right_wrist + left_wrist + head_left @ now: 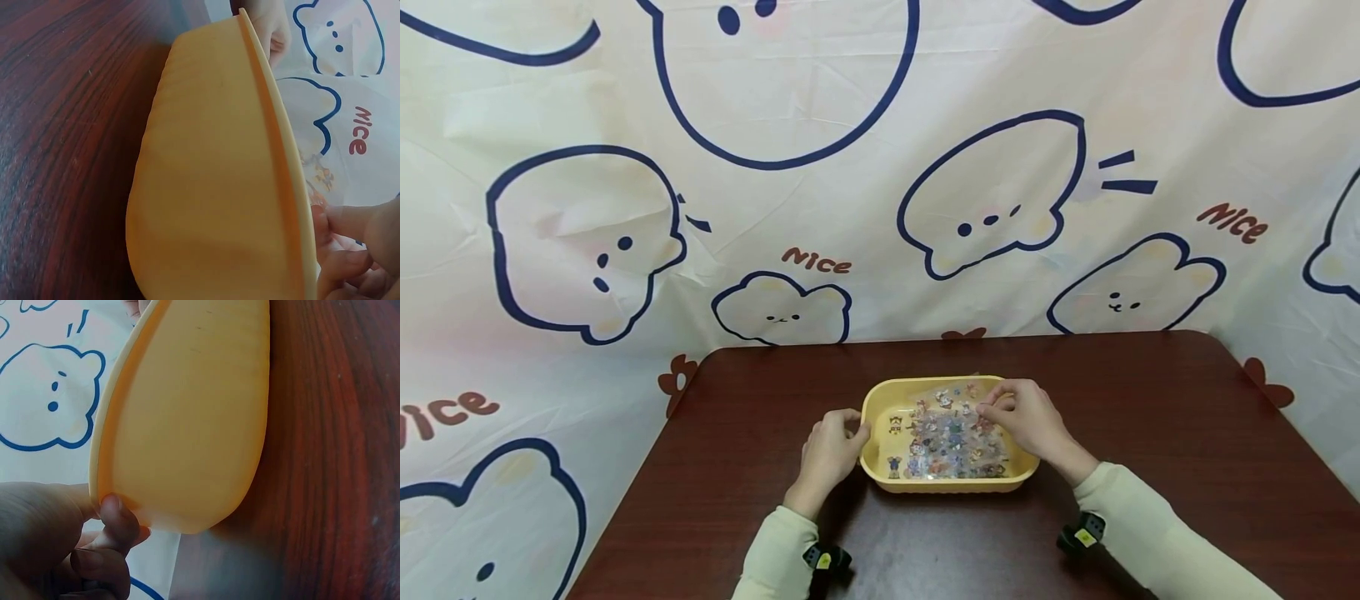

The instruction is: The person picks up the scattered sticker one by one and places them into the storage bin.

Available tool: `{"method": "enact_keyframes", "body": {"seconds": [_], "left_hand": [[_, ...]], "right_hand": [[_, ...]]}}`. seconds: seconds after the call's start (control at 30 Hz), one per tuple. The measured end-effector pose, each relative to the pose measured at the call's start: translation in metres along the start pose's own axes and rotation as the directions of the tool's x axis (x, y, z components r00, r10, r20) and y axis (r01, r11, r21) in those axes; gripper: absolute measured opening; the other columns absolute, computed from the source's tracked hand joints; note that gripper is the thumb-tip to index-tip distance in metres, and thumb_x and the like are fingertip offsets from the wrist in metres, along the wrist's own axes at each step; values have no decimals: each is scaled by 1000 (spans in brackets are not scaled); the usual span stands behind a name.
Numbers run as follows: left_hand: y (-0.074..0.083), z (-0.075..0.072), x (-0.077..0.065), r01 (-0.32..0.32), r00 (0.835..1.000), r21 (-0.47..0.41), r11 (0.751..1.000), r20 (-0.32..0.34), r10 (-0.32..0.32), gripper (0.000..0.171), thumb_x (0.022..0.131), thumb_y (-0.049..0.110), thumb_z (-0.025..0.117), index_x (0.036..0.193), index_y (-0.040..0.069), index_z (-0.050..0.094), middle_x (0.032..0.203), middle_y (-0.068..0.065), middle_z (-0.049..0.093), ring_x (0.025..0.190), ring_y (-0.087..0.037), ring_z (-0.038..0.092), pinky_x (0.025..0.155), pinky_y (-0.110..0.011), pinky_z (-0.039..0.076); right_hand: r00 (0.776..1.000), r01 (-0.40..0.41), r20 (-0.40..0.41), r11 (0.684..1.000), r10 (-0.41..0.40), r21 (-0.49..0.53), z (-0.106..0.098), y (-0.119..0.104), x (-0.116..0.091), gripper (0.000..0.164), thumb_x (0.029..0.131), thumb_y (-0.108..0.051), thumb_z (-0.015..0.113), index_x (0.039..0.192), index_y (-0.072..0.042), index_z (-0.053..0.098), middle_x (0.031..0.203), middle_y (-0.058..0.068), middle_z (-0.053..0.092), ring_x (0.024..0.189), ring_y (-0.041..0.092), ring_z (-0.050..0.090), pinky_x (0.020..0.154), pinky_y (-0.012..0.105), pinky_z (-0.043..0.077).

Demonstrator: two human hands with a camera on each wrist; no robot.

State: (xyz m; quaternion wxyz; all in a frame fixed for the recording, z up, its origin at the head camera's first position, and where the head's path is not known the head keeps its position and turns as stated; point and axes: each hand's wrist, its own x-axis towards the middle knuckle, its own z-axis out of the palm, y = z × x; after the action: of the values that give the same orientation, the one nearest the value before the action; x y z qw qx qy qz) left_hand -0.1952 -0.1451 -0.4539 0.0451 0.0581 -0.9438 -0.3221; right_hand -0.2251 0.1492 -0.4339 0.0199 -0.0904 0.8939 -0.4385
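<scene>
A yellow plastic basket (947, 487) sits on the table in the head view. Inside it lies a clear plastic packet (953, 442) covered in small colourful cartoon figures, its far part raised toward the rim. My left hand (829, 454) holds the basket's left end, thumb and fingers pinching the rim; the left wrist view shows this thumb (119, 515) on the outer wall. With thumb and fingertips, my right hand (1030, 417) pinches the packet near the basket's right side. In the right wrist view the basket wall (206, 156) hides part of that grip, and some packet (322, 178) shows above the rim.
The basket stands on a dark reddish-brown wooden table (760, 392). A pale cloth (865, 208) printed with blue-outlined cartoon bears hangs behind and beside the table. Each sleeve carries a small black wrist camera (827, 558).
</scene>
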Motion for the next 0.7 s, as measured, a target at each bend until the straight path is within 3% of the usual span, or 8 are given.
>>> {"method": "enact_keyframes", "body": {"seconds": [0.3,0.57,0.7], "left_hand": [[0,1,0,2,1000,-4,1000,1,-2,28,94,28,67,115,11,75,77,3,73,64,-8,62,61,-34,47],[0,1,0,6,1000,1,1000,-3,-6,28,93,29,67,114,11,75,77,3,73,63,-9,61,60,-33,45],[0,1,0,1,1000,-1,1000,-3,-1,28,93,28,67,114,11,75,76,4,72,63,-9,60,60,-33,45]], "right_hand": [[1000,-18,13,998,18,-53,12,-8,0,15,94,-27,72,91,-13,69,68,-4,74,43,9,40,43,24,22],[1000,-12,27,999,13,-49,22,-15,1,13,92,-25,73,88,-14,68,68,-5,73,47,11,48,44,26,26],[998,-3,64,1000,3,6,27,-15,3,13,92,-20,74,86,-11,67,68,0,73,45,10,44,44,25,31]]}}
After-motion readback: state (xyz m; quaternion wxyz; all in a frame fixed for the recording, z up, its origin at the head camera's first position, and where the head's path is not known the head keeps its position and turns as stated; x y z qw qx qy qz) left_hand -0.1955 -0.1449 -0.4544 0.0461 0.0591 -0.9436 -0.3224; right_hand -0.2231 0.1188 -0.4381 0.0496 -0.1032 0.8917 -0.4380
